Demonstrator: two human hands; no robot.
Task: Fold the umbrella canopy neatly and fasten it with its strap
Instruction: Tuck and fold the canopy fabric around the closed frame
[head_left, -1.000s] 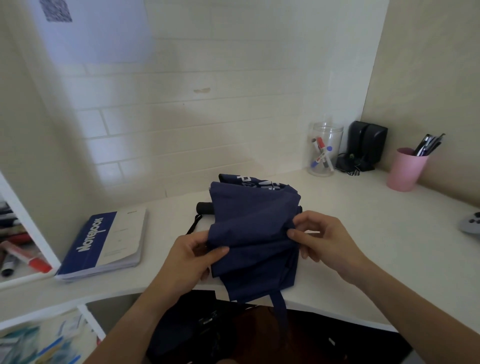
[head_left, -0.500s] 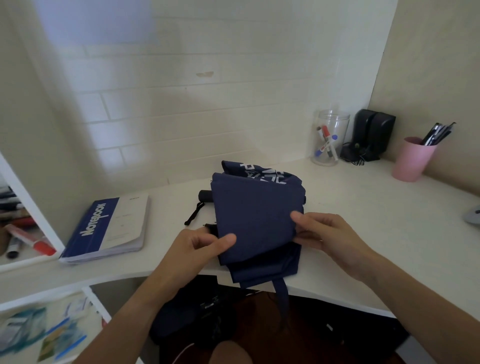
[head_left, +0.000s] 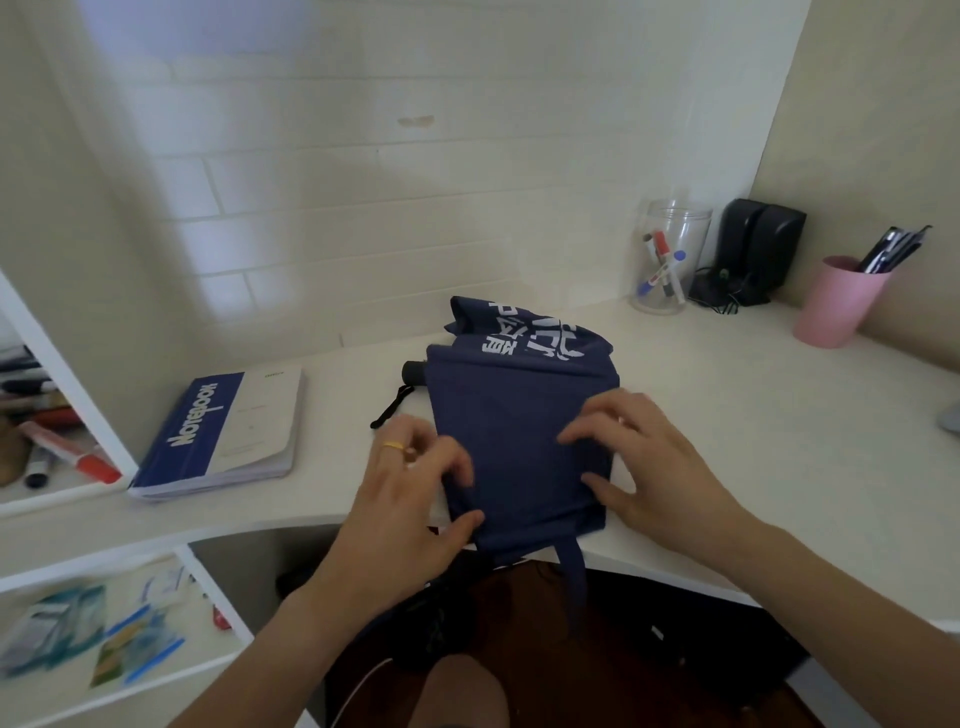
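Note:
A navy blue umbrella canopy (head_left: 511, 415) with white lettering lies flattened on the white desk (head_left: 779, 441), its near end at the desk's front edge. Its black handle (head_left: 414, 372) and black wrist cord (head_left: 388, 409) poke out at the left. A navy strap (head_left: 574, 577) hangs from the near end over the desk edge. My left hand (head_left: 415, 499) pinches the canopy's near left edge between thumb and fingers. My right hand (head_left: 649, 467) lies on the canopy's right side, fingers spread and pressing the fabric down.
A blue and white notebook (head_left: 228, 431) lies to the left. At the back right stand a clear jar of markers (head_left: 667, 260), black speakers (head_left: 758, 249) and a pink pen cup (head_left: 836, 301). White shelves (head_left: 67, 384) with markers sit at the far left.
The canopy has come down flatter onto the desk. My right hand has let go of the right edge and now presses on top; my left hand has shifted to the near left edge.

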